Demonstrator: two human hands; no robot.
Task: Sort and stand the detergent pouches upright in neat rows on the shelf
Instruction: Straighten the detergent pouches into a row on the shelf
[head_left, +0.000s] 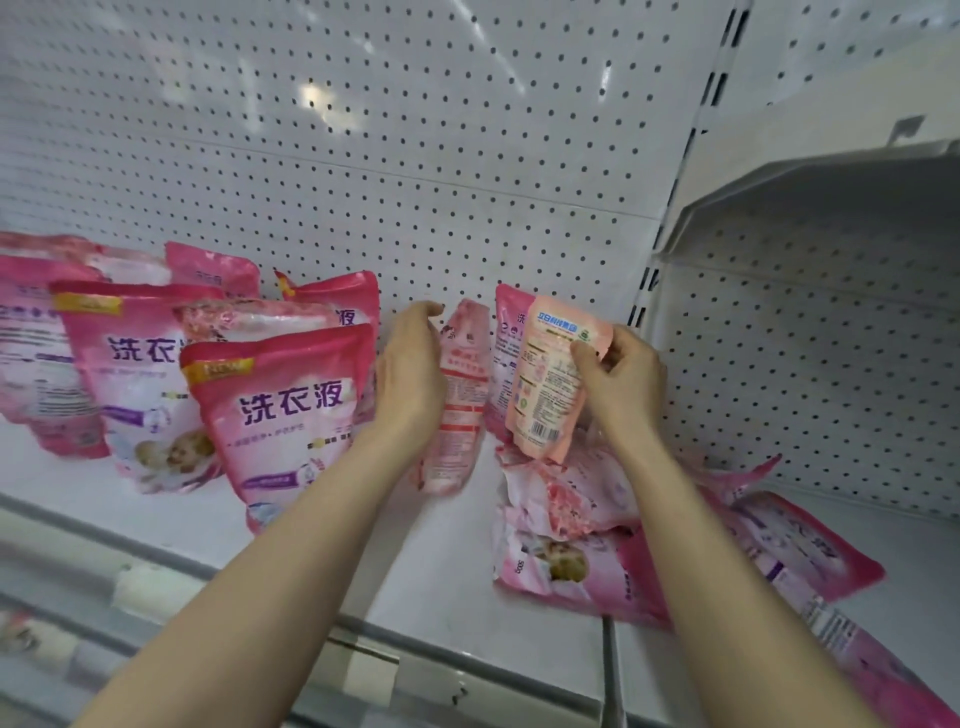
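Observation:
Several pink detergent pouches stand upright at the left of the white shelf (447, 561), the front one (283, 415) nearest me. My left hand (413, 374) grips a narrow pale-pink pouch (460, 410), seen edge-on, that stands on the shelf. My right hand (621, 382) pinches a small peach-pink pouch (548, 379) by its right edge, its printed back towards me, held above the shelf. Behind it a larger pink pouch (506, 353) leans on the pegboard. Below my right arm, more pink pouches (566, 545) lie flat in a loose heap.
A white pegboard back panel (415, 171) rises behind the shelf. At the right, a side panel and an upper shelf (810, 182) close in the bay. Another pink pouch (800, 545) lies flat at the right. A price rail (363, 670) runs along the shelf's front edge.

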